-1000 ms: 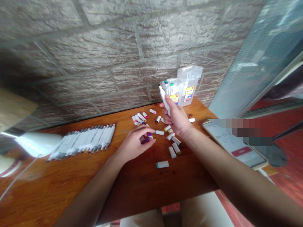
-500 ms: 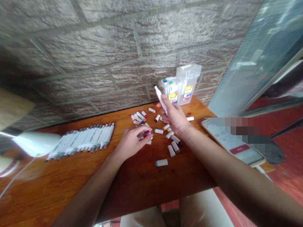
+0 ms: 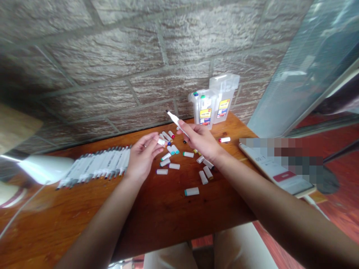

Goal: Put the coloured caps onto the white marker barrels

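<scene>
My right hand (image 3: 200,140) is closed around a white marker (image 3: 177,121), whose bare dark tip points up and to the left. In my left hand (image 3: 146,151) a white marker cap (image 3: 160,142) is pinched between thumb and fingers, its open end towards the right. Cap and marker are apart, the cap lower and to the left of the tip. Below and between the hands lie several loose white caps with coloured ends, among them a teal-ended cap (image 3: 192,191) and a green-ended cap (image 3: 188,154). My right hand hides some of them.
A row of white markers (image 3: 98,164) lies on the wooden table (image 3: 157,216) at left, beside a white lamp (image 3: 45,168). Against the brick wall stand a clear case (image 3: 205,112) holding a few markers and another clear case (image 3: 224,99). A phone (image 3: 276,168) lies at right.
My left hand has risen from the caps, moving left, and now shows a white cap in its fingers. My right hand has brought the marker left and tilted it flatter.
</scene>
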`<state>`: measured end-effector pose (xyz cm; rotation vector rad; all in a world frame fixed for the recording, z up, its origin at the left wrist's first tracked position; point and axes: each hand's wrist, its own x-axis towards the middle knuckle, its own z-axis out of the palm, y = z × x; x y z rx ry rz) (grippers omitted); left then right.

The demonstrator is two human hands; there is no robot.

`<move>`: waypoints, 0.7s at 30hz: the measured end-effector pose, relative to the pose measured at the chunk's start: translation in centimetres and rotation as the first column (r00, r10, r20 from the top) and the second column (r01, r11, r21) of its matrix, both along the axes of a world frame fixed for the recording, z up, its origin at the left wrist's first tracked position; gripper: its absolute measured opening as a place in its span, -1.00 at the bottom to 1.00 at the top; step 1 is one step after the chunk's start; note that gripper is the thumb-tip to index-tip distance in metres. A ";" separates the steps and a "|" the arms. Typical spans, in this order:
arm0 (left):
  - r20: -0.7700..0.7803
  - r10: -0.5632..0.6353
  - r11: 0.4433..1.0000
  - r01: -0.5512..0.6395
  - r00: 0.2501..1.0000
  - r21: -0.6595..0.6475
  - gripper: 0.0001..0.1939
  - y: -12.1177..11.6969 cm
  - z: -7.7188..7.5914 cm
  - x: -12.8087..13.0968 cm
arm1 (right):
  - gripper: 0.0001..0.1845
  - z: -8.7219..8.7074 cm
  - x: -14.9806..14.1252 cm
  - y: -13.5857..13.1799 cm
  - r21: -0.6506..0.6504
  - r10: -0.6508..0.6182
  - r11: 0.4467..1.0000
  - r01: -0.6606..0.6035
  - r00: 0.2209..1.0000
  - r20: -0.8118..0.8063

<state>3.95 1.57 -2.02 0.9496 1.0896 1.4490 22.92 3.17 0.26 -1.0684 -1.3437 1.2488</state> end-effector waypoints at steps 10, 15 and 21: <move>0.236 -0.051 0.993 0.074 0.970 -0.090 -0.59 0.2 0.6 0.2 | -0.32 0.0 -0.1 -0.3 0.036 0.018 0.999 -0.022 0.995 0.100; 0.196 -0.009 0.996 0.026 0.980 -0.085 -0.60 0.0 0.8 0.2 | -0.32 0.0 -0.2 -0.4 0.046 0.024 0.998 -0.031 0.987 0.156; 0.167 0.099 0.993 -0.086 0.981 -0.082 -0.54 0.1 0.6 -0.1 | -0.28 -0.2 -0.2 -0.4 0.070 0.037 0.996 -0.053 0.976 0.214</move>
